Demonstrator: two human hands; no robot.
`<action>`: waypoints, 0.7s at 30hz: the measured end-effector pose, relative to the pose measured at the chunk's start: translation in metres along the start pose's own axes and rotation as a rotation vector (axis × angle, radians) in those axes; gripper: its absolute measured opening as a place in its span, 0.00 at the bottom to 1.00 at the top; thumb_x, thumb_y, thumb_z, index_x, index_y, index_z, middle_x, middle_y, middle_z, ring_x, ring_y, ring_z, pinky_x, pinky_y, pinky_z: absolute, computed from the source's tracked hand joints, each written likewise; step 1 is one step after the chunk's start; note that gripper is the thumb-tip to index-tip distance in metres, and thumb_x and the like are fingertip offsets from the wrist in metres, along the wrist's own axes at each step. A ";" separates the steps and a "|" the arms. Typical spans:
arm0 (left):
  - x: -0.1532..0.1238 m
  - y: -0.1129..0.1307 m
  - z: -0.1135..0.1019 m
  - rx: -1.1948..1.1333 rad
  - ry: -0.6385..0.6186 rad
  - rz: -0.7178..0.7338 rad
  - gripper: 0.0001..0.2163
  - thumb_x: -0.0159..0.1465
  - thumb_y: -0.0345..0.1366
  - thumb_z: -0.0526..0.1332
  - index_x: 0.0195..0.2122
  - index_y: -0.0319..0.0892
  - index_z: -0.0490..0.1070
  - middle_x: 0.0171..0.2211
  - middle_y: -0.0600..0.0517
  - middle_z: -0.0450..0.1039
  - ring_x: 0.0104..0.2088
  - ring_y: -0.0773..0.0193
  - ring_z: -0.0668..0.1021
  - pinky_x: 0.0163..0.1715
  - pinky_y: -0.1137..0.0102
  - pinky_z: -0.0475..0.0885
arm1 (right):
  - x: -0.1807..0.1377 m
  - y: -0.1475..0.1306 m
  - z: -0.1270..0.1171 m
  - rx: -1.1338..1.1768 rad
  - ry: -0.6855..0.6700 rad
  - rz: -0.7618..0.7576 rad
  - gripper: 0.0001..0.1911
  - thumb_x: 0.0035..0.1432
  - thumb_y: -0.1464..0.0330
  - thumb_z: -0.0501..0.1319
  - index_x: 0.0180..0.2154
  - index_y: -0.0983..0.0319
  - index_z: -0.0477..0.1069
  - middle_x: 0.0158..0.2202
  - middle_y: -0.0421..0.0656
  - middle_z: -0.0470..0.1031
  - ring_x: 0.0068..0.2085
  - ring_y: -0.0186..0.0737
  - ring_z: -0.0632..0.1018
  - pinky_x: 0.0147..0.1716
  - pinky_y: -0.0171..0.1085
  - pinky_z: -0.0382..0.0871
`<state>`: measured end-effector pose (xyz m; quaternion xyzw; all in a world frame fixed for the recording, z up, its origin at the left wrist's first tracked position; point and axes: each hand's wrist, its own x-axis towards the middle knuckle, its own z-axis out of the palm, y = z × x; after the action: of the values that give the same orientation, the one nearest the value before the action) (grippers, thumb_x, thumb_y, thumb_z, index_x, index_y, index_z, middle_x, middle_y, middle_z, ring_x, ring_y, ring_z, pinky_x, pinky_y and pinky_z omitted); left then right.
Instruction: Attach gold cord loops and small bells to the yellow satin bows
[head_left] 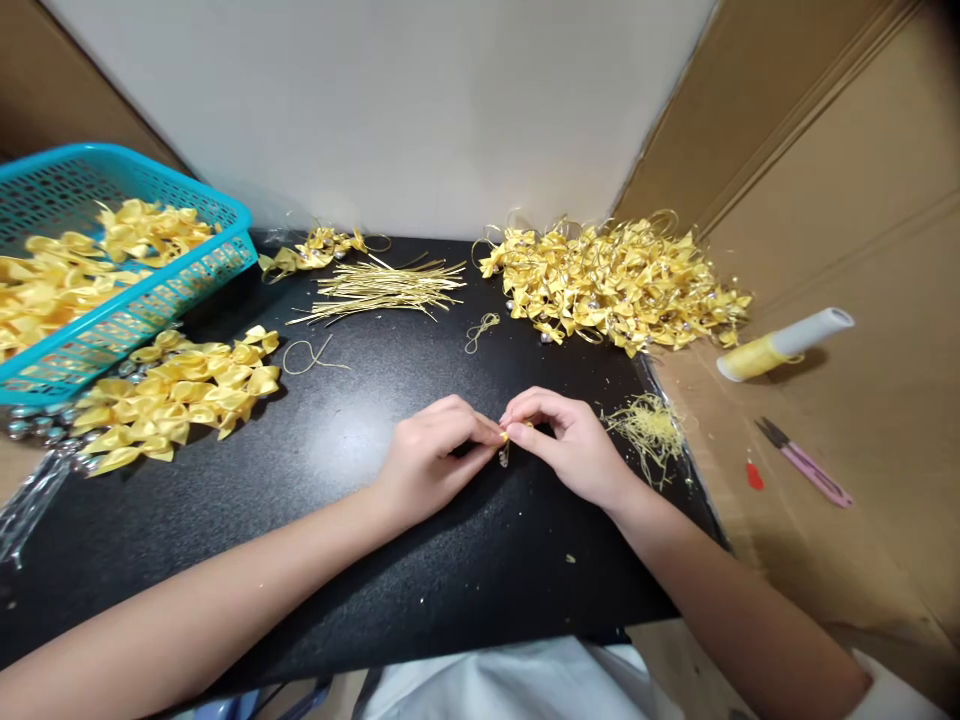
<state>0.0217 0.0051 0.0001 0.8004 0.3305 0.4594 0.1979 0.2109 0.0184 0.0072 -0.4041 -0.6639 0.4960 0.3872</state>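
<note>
Over the middle of the black table point(360, 590), my left hand point(442, 450) and my right hand point(566, 445) meet fingertip to fingertip. Both are closed in a pinch on a small yellow ribbon bow point(505, 437), mostly hidden by the fingers. A small silvery piece point(504, 457) hangs just below it, too small to make out clearly. To the left lies a group of yellow ribbon bows point(195, 390). Beyond my hands are a bundle of gold cords point(382, 288) and a heap of bows with gold loops point(615, 285).
A blue basket point(180, 270) holding more bows stands at the left, near silvery round beads or bells point(37, 425). Thread scraps point(649, 430) lie at the table's right edge. Beyond it are a thread-wound tube point(784, 345), pink thread snips point(814, 470) and a red needle threader point(754, 476).
</note>
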 end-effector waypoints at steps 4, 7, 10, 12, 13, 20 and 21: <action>0.004 -0.002 0.000 0.016 -0.048 -0.051 0.05 0.60 0.26 0.64 0.29 0.40 0.74 0.28 0.51 0.80 0.30 0.67 0.79 0.32 0.73 0.74 | 0.001 0.005 0.000 0.137 0.125 0.039 0.03 0.56 0.67 0.65 0.30 0.59 0.75 0.32 0.40 0.78 0.35 0.36 0.76 0.38 0.39 0.68; 0.006 -0.004 -0.001 0.027 -0.134 -0.188 0.05 0.60 0.27 0.63 0.28 0.40 0.75 0.27 0.52 0.79 0.28 0.68 0.78 0.30 0.74 0.71 | 0.003 0.001 -0.006 0.298 0.271 0.022 0.06 0.54 0.63 0.67 0.31 0.58 0.75 0.30 0.38 0.77 0.31 0.32 0.75 0.33 0.35 0.69; 0.008 -0.007 -0.001 0.046 -0.193 -0.335 0.04 0.60 0.29 0.64 0.28 0.40 0.76 0.26 0.53 0.77 0.25 0.70 0.74 0.27 0.75 0.67 | 0.004 -0.005 -0.012 0.454 0.376 0.033 0.11 0.49 0.60 0.70 0.30 0.58 0.73 0.28 0.37 0.76 0.26 0.30 0.73 0.25 0.31 0.68; 0.010 -0.008 -0.001 0.027 -0.222 -0.380 0.04 0.60 0.31 0.64 0.28 0.40 0.77 0.23 0.54 0.75 0.22 0.71 0.71 0.25 0.76 0.64 | 0.005 -0.010 -0.013 0.502 0.399 0.075 0.14 0.47 0.59 0.72 0.29 0.58 0.72 0.27 0.36 0.75 0.25 0.29 0.73 0.23 0.30 0.68; 0.011 -0.008 -0.001 0.001 -0.240 -0.392 0.04 0.60 0.33 0.64 0.29 0.40 0.77 0.22 0.55 0.74 0.22 0.72 0.69 0.24 0.76 0.63 | 0.006 -0.011 -0.014 0.512 0.395 0.097 0.15 0.46 0.58 0.72 0.29 0.59 0.72 0.27 0.36 0.74 0.25 0.29 0.73 0.23 0.30 0.70; 0.009 -0.008 0.001 -0.246 -0.291 -0.490 0.07 0.62 0.35 0.63 0.36 0.39 0.79 0.27 0.50 0.77 0.26 0.69 0.73 0.27 0.74 0.67 | 0.009 -0.007 -0.015 0.581 0.332 0.196 0.17 0.42 0.61 0.74 0.31 0.59 0.72 0.31 0.37 0.75 0.32 0.31 0.77 0.36 0.34 0.76; 0.009 -0.008 0.002 -0.307 -0.271 -0.498 0.07 0.61 0.35 0.63 0.36 0.38 0.79 0.30 0.49 0.78 0.28 0.67 0.75 0.29 0.73 0.69 | 0.009 -0.006 -0.015 0.592 0.331 0.207 0.17 0.41 0.62 0.74 0.31 0.59 0.72 0.32 0.38 0.75 0.33 0.32 0.78 0.37 0.34 0.76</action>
<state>0.0234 0.0170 -0.0007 0.7096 0.4136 0.3306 0.4648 0.2202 0.0310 0.0172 -0.4145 -0.3748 0.6314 0.5376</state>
